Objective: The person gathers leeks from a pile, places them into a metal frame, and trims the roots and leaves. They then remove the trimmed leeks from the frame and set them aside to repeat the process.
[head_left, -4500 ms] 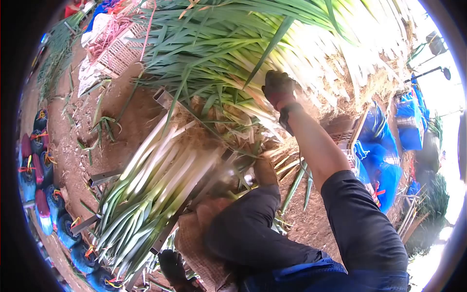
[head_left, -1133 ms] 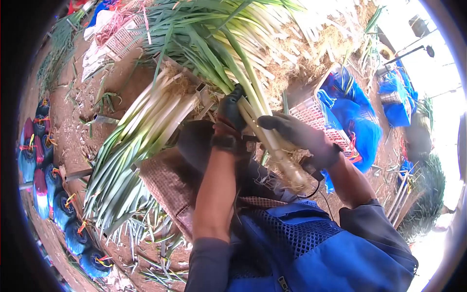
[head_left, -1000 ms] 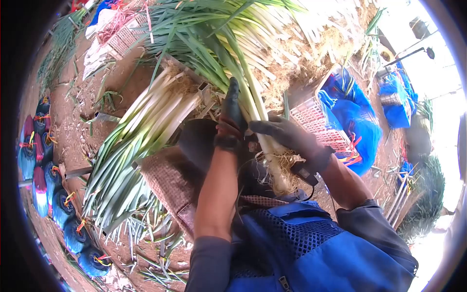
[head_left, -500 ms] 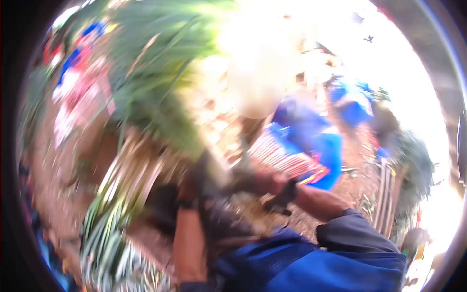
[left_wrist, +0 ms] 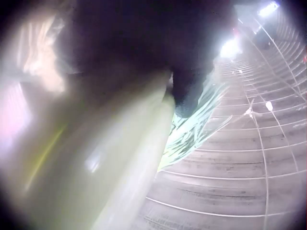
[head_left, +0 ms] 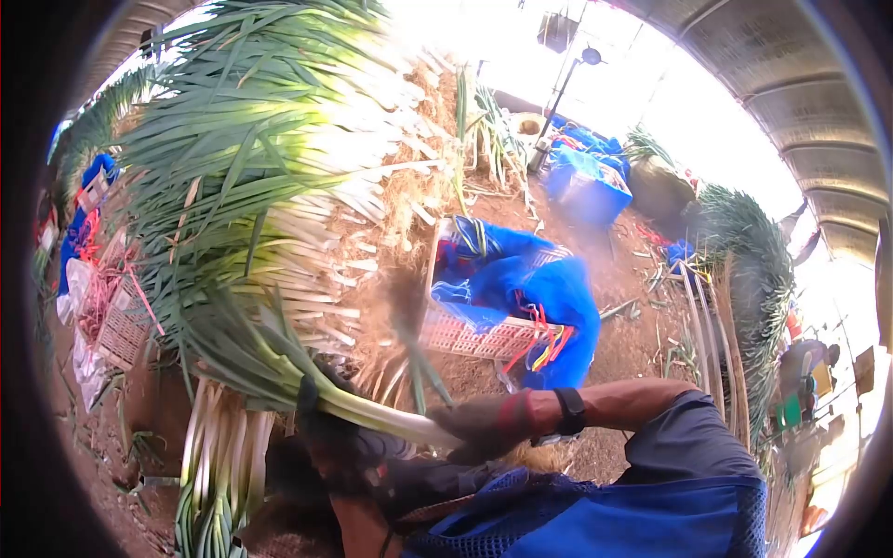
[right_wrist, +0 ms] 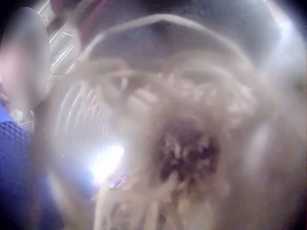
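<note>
Large green onions [head_left: 381,416] lie crosswise before the body in the head view, leaves to the left and white ends to the right. My gloved left hand [head_left: 330,428] grips them partway along, where the leaves begin. Over the white lower end, my gloved right hand [head_left: 484,426] holds the stalks, its fingers blurred. In the left wrist view the pale stalk [left_wrist: 115,158] passes close beneath the dark glove [left_wrist: 187,91]. Blurred roots [right_wrist: 192,143] fill the right wrist view and hide the right fingers.
A big heap of green onions [head_left: 279,177] rises ahead, roots to the right. A smaller bundle [head_left: 219,456] lies at lower left. A crate [head_left: 484,337] draped with blue netting [head_left: 549,288] stands right of the heap. Another crate [head_left: 121,325] is at far left.
Earlier the right hand reached into the heap; then both hands held stalks slanting with roots toward the body. Now the stalks lie more level, roots rightward, and the head view has turned right.
</note>
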The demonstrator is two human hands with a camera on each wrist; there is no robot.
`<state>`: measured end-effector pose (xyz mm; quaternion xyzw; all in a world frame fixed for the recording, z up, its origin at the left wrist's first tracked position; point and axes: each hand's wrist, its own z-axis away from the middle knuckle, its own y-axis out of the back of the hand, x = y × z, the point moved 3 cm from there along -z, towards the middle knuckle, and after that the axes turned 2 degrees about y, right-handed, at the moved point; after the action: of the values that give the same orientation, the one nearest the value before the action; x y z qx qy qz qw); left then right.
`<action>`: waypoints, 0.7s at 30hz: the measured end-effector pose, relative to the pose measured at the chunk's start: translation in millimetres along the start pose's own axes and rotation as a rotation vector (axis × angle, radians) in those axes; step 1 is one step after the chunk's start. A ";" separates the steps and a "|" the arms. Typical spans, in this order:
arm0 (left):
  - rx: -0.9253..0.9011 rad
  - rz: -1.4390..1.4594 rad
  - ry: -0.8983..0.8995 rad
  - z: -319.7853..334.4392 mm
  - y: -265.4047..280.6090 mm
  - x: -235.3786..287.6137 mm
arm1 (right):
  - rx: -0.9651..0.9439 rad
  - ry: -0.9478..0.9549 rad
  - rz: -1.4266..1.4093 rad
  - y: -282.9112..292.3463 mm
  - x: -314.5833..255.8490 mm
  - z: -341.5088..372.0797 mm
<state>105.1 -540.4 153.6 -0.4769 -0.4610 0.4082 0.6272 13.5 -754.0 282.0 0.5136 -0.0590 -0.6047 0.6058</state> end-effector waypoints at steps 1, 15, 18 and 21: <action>-0.085 -0.077 -0.025 10.5 -14.2 7.5 | 0.021 0.009 0.015 5.2 -0.4 0.1; 0.316 -0.760 -1.526 209.5 -85.6 276.3 | 0.215 0.851 0.480 67.1 -163.3 -246.2; 0.503 -0.498 -1.609 297.6 -22.9 336.7 | 0.061 0.985 0.456 27.3 -225.2 -332.8; 0.441 -0.474 -1.431 325.4 80.0 346.1 | -0.137 0.945 0.474 -37.0 -247.3 -405.8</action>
<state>-132.0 -121.9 180.2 0.1486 -0.7509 0.5535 0.3281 204.9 -324.7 203.4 0.6617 0.1456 -0.1562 0.7187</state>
